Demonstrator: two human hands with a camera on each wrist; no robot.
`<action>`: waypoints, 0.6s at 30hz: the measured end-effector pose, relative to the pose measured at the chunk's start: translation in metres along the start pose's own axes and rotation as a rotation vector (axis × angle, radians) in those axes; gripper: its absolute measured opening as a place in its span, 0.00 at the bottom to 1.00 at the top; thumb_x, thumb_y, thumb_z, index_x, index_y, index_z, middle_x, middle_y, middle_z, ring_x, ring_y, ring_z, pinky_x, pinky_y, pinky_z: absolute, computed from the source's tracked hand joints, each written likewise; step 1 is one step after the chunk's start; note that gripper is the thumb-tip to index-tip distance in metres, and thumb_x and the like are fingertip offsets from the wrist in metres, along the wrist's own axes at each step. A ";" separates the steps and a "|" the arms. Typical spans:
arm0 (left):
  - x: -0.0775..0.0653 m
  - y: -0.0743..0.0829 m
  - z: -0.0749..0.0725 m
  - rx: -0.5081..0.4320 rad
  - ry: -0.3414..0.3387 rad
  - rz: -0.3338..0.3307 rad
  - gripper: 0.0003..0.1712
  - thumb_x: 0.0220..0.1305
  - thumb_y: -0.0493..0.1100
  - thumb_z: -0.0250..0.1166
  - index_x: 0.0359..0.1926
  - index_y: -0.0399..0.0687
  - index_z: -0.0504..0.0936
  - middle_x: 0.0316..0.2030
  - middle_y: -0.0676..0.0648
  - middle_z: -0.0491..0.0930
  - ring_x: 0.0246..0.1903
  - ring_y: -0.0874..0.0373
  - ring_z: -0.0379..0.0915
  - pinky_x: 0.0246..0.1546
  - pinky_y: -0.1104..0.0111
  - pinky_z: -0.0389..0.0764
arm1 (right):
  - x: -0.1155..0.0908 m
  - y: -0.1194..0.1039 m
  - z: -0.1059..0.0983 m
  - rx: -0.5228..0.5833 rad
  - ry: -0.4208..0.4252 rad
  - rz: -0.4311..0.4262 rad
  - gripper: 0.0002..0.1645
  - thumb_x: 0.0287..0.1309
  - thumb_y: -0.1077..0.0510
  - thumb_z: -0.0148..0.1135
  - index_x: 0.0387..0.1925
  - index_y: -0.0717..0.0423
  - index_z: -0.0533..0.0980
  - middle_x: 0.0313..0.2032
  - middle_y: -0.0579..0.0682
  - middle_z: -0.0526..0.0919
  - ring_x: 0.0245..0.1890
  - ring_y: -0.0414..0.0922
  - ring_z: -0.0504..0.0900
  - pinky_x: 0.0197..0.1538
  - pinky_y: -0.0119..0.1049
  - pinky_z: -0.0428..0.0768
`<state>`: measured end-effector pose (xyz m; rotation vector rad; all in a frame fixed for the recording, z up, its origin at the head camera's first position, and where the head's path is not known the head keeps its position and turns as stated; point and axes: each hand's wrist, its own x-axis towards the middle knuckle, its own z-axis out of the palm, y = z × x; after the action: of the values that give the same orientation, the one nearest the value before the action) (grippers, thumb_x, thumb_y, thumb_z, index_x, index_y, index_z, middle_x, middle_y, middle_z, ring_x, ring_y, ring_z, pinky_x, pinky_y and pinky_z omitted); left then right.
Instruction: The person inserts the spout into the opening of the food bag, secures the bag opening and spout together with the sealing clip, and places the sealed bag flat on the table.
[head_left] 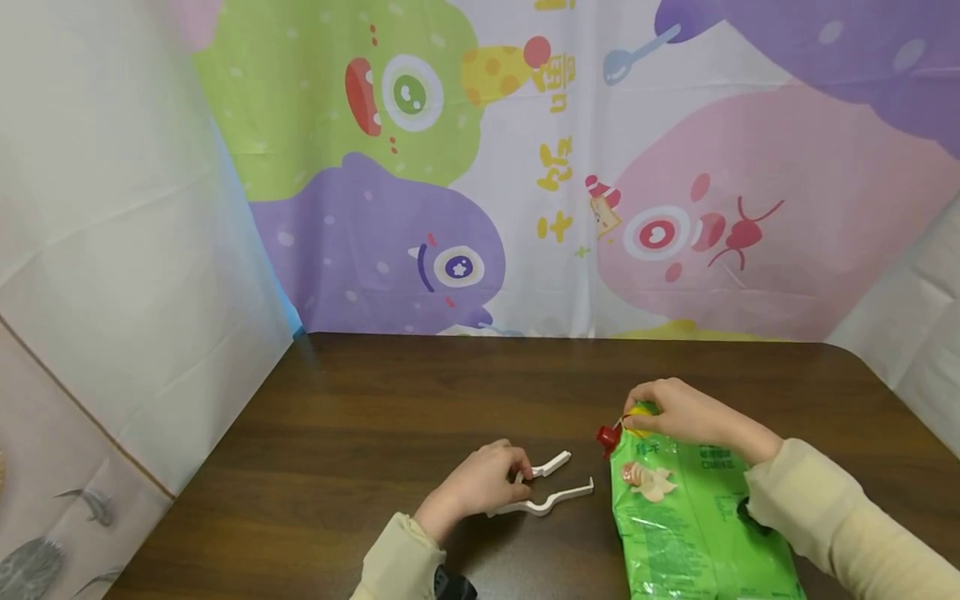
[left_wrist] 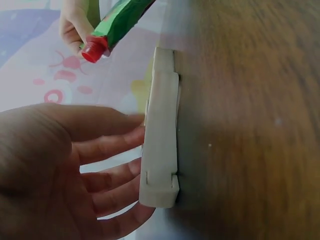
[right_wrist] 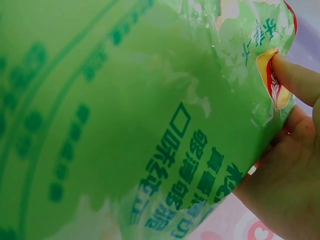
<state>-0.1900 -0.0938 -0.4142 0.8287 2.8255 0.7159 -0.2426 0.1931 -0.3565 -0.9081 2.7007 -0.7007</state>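
My left hand pinches a white bag clip between thumb and fingers, low over the table. The clip's two long arms are spread apart, with a small hook at one tip; the left wrist view shows the clip edge-on. To its right is a green snack bag with Chinese lettering and a food picture. My right hand grips its top edge by a yellow and red logo, thumb on the printed side. A red spout-like piece sticks out at the bag's top corner, pointing left.
A dark brown wooden table carries everything. Behind it hangs a curtain printed with cartoon monsters, and a pale cloth hangs along the left side.
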 end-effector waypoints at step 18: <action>-0.006 0.007 -0.003 0.134 -0.009 0.020 0.09 0.49 0.36 0.67 0.23 0.55 0.76 0.31 0.54 0.70 0.28 0.64 0.65 0.32 0.70 0.68 | 0.005 -0.001 0.001 -0.013 -0.023 -0.002 0.06 0.58 0.52 0.58 0.33 0.47 0.78 0.21 0.40 0.74 0.15 0.33 0.61 0.26 0.30 0.67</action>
<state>-0.1826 -0.0928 -0.4084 0.8789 2.8870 0.5278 -0.2455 0.1883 -0.3573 -0.9166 2.6876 -0.6706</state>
